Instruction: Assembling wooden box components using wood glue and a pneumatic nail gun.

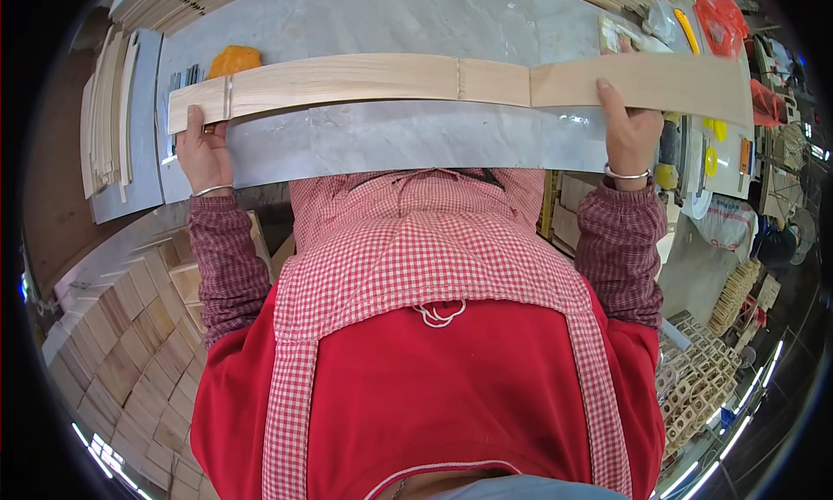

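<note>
A long strip of thin pale wood [347, 79], crossed by several grooves or joints, stretches between my two hands above the grey table. My left hand [205, 153] grips its left end, thumb on the near face and fingers behind. Toward the right end, my right hand [632, 136] holds the same wooden strip, thumb on the face and fingers tucked underneath. The strip's right part looks wider and bends slightly at a joint. Both hands are closed on it, the fingers partly hidden by the wood. An orange cloth-like lump [234, 60] shows just beyond the strip's left part.
The grey table [416, 23] lies ahead. Wooden strips [111, 110] are stacked at the left, and more thin boards [178, 1] lie at the far left. A yellow-handled tool [686, 30] and red plastic bag [718, 14] sit at the far right. Wooden blocks [130, 335] pile up lower left.
</note>
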Demonstrator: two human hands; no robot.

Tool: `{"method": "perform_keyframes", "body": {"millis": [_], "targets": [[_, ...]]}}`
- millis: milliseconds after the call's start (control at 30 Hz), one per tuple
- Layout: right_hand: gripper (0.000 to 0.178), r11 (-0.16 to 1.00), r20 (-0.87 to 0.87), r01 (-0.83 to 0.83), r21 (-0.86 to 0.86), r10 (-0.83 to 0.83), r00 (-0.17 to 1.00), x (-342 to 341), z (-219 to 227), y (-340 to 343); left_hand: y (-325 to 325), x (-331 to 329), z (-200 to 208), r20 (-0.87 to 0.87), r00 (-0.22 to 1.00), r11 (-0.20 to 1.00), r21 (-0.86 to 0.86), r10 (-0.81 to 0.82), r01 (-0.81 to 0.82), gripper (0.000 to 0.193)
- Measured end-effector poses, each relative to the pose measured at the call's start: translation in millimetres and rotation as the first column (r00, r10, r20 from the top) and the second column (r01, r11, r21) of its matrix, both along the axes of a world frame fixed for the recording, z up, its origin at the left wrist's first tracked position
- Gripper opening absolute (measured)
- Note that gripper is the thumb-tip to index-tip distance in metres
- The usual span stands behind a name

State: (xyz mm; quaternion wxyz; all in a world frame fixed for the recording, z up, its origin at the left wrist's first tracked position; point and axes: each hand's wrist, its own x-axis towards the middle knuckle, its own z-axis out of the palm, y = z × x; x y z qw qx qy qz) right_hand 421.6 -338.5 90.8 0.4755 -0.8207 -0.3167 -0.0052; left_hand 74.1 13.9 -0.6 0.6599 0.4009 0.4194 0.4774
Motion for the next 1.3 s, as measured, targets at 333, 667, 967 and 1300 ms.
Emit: {"method": "perform_keyframes", "body": {"millis": [333,667,967,1300], "targets": [[0.041,0.930,0.224,-0.356,0.090,0.329,0.917,-17.0,28.1,59.4,-48.0,21.7,2.1,-0.394,0.914,0.915,0.398,0.100,0.071,0.029],[0.071,0.749,0.399,-0.609,-0.260,0.658,0.638,-44.9,24.9,118.0,-92.3,70.8,17.9,-0.534,0.839,0.680,0.578,-0.104,0.452,0.039],[0.060,0.690,0.288,-0.658,-0.303,0.724,0.627,-53.7,21.9,124.9,-47.1,64.9,33.2,-0.223,0.822,0.642,0.530,-0.525,0.554,0.055],[0.060,0.672,0.311,-0.614,-0.414,0.738,0.598,-61.4,19.9,129.7,-33.7,73.9,46.0,-0.424,0.699,0.413,0.587,-0.575,0.696,0.062]]}}
